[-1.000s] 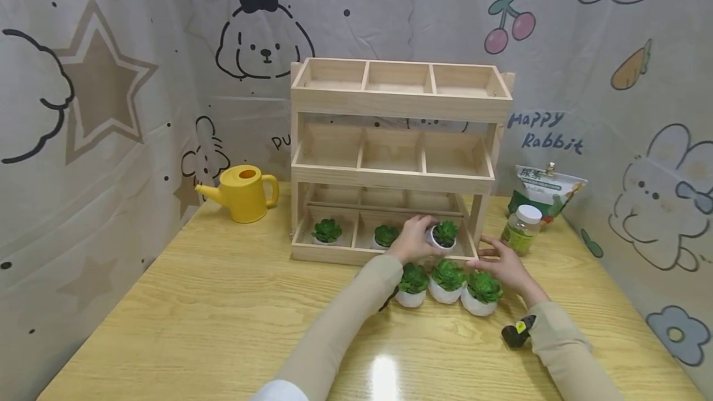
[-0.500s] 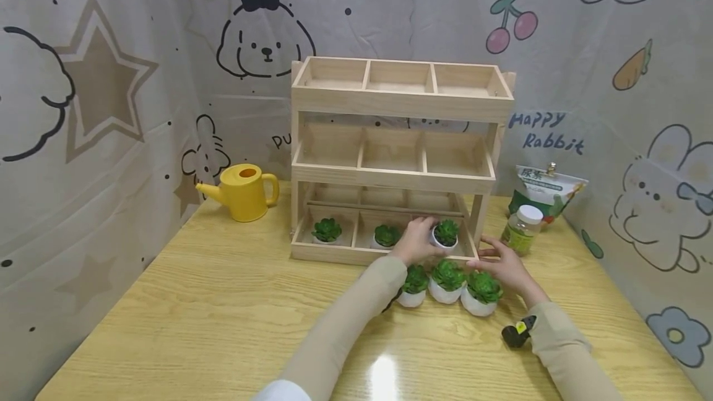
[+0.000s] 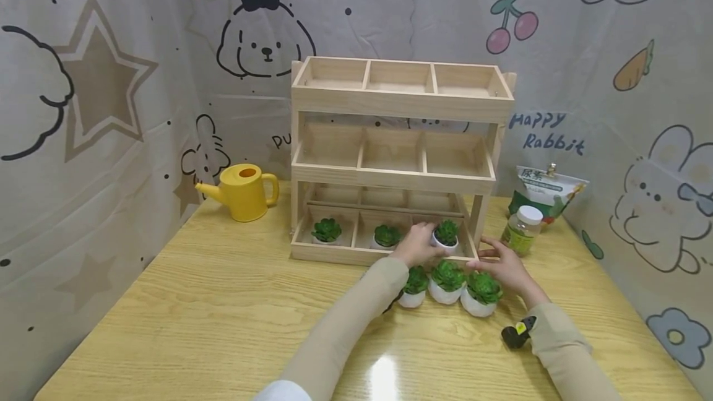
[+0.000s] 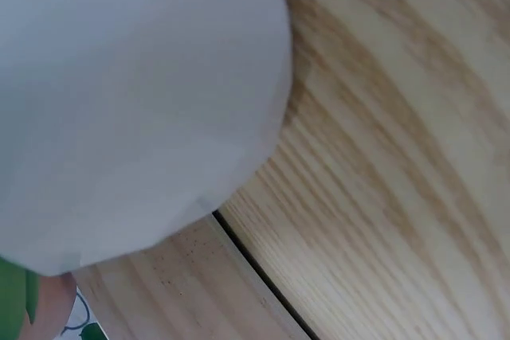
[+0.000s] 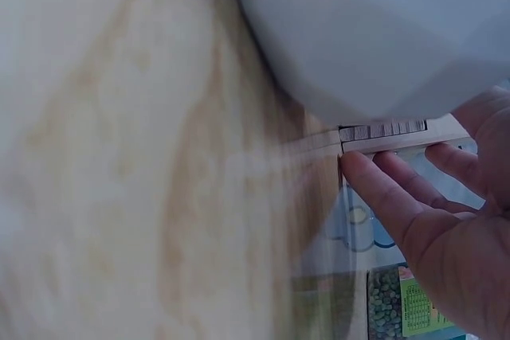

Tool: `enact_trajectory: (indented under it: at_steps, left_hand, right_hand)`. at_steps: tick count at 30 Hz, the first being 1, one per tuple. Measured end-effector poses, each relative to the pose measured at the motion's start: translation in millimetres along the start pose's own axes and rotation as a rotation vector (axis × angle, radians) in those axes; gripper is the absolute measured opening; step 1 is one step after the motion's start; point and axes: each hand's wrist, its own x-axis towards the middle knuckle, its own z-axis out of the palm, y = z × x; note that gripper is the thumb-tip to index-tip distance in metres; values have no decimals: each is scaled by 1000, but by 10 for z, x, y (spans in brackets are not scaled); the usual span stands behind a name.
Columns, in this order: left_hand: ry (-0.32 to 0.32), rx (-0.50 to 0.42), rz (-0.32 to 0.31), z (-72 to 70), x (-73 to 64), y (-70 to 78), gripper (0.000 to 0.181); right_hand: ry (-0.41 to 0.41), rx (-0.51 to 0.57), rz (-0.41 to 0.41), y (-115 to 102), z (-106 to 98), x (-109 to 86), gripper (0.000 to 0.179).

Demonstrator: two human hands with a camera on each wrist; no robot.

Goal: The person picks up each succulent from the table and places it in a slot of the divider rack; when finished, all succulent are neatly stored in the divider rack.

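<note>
The left hand (image 3: pixel 414 246) pinches a plant (image 3: pixel 445 237) in the right compartment of the rack's (image 3: pixel 392 177) bottom tier. The right hand (image 3: pixel 505 266), fingers extended, touches the rack's right end. Three plants (image 3: pixel 445 291) crowd the desk (image 3: pixel 223 327) just in front; two plants (image 3: pixel 327 232) occupy the other bottom compartments. A jar (image 3: pixel 522 231) and bag (image 3: pixel 548 190) stand right, a watering can (image 3: pixel 245 194) left. Since a second ago, the held plant has shifted slightly right.
</note>
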Motion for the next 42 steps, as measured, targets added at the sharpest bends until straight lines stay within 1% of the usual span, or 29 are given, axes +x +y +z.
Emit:
enact_trajectory:
  at_steps: [6, 13, 18, 23, 33, 39, 42]
  left_hand:
    - [-22, 42, -18, -6, -2, 22, 68]
    - [-49, 98, -49, 8, 28, 46, 62]
    - [-60, 100, -57, 20, 51, 46, 59]
    - [-67, 114, -67, 33, 55, 46, 60]
    - [-88, 123, -115, 40, 63, 79, 60]
    - [-72, 133, -106, 19, 50, 103, 54]
    - [-79, 135, -107, 16, 47, 113, 54]
  right_hand:
    - [-3, -1, -1, -7, 10, -9, 83]
    - [-2, -7, 4, -13, 5, -8, 83]
    - [-3, -6, 4, -17, 0, -7, 83]
    - [-6, -6, 8, -16, -1, -15, 84]
    - [-7, 13, 13, 1, 15, -22, 81]
    - [-6, -5, 19, -18, 12, -20, 82]
    - [-6, -8, 21, -23, 7, -21, 82]
